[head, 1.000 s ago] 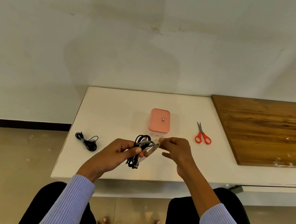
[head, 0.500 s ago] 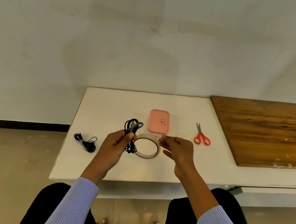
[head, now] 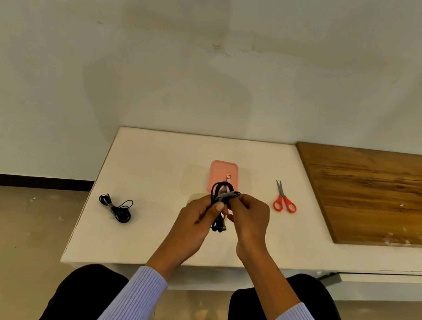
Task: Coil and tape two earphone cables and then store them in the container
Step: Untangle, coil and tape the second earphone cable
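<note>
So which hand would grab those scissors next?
Probably the right hand: the red scissors lie on its side, while the left hand grips the coiled earphone cable and lies farther away.

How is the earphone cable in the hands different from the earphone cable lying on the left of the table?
The held cable is above the white table, gripped by the left hand and pinched by the right hand; the lying cable rests on the table, untouched. The held cable is bunched upright between the fingers; the lying cable is flat, with loops spread out. Both are black and coiled.
</note>
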